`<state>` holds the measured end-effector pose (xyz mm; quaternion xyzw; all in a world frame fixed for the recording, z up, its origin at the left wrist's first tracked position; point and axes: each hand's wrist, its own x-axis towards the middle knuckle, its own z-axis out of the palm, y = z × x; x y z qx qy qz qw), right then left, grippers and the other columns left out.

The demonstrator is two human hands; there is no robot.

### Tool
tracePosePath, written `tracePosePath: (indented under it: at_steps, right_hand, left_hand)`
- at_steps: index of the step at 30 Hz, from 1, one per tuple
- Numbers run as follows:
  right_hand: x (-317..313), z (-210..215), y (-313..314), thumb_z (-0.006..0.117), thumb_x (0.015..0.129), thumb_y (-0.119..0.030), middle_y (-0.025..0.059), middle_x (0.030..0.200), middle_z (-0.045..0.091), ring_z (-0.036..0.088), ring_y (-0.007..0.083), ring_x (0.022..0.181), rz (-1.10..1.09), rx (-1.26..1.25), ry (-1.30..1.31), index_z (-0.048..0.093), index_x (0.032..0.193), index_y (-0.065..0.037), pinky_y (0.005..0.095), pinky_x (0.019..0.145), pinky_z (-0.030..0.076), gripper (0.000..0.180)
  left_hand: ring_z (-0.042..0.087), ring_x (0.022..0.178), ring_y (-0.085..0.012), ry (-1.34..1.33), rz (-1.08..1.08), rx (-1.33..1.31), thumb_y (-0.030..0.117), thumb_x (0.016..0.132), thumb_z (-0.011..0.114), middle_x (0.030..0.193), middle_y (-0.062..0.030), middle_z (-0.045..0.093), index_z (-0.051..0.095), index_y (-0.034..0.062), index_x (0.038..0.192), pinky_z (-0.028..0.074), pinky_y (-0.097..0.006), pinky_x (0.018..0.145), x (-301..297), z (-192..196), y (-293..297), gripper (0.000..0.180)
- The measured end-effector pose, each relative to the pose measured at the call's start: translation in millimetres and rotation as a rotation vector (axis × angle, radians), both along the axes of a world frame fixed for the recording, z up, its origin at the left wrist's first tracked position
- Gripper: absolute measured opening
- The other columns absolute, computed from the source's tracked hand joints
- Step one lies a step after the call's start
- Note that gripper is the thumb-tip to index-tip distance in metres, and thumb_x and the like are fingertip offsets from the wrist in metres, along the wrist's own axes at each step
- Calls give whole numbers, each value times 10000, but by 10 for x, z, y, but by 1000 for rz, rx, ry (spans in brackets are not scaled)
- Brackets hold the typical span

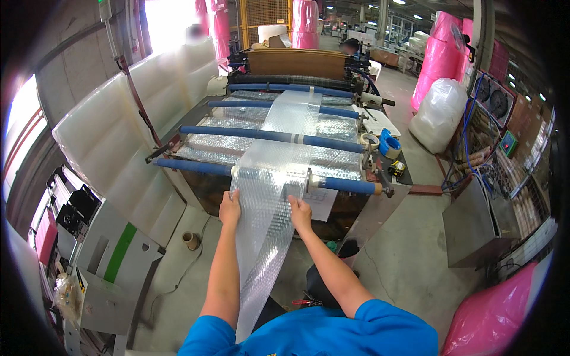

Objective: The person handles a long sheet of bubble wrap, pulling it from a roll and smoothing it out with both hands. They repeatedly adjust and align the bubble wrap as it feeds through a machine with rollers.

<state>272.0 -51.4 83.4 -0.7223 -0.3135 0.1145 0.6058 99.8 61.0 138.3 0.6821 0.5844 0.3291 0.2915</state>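
A long strip of clear bubble wrap (261,207) runs from the machine over its front blue roller (344,185) and hangs down toward my body. My left hand (230,207) grips the strip's left edge just below that roller, fingers closed on it. On the opposite edge, my right hand (300,212) pinches the wrap at about the same height. Between my hands the sheet is stretched fairly flat, with a shiny fold on its right side. Its lower end trails between my forearms.
More blue rollers (237,134) cross the machine bed. On its right corner lie tape rolls (389,144) and a yellow-black tape measure (396,169). A cardboard tube (190,240) stands on the floor at left. Large pink rolls (439,56) and a wrapped clear roll (438,110) stand right.
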Motion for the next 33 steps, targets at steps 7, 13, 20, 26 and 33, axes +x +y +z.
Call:
tracePosePath:
  at_steps: [7, 13, 20, 26, 33]
  right_hand:
    - [-447, -428, -326, 512, 803, -406, 45, 468, 469, 486, 138, 462, 17, 9, -7, 507, 570, -3, 288, 469, 382, 465]
    - [-852, -538, -935, 519, 817, -391, 17, 519, 501, 478, 89, 481, 249, -164, 206, 550, 656, -16, 233, 473, 374, 409]
    - [-1117, -91, -1067, 514, 826, -394, 21, 592, 520, 472, 75, 513, 455, 10, 433, 557, 710, -12, 210, 474, 377, 402]
    - [-738, -723, -888, 510, 827, -394, 17, 624, 519, 472, 73, 542, 340, -103, 306, 574, 796, -4, 220, 494, 385, 397]
    - [-560, -990, -763, 507, 823, -408, 0, 630, 506, 469, 66, 548, 345, -124, 270, 586, 874, -10, 215, 485, 386, 409]
  left_hand:
    - [555, 906, -294, -17, -56, -156, 545, 605, 646, 925, -155, 594, 512, 61, 978, 418, -374, 755, -465, -700, -393, 625]
    - [577, 845, -303, 64, 33, -91, 467, 629, 668, 872, -153, 606, 520, 50, 951, 433, -370, 707, -797, -369, -886, 546]
    - [521, 584, -239, -16, -11, 27, 308, 797, 541, 628, -113, 554, 541, 16, 774, 412, -331, 580, -1165, -71, -695, 293]
    - [516, 538, -219, -153, -76, -182, 347, 843, 460, 578, -97, 536, 518, 32, 702, 407, -330, 557, -935, -895, -476, 349]
    - [546, 734, -349, 92, 1, -83, 379, 856, 394, 740, -157, 578, 503, 46, 787, 406, -422, 625, -690, -926, -535, 358]
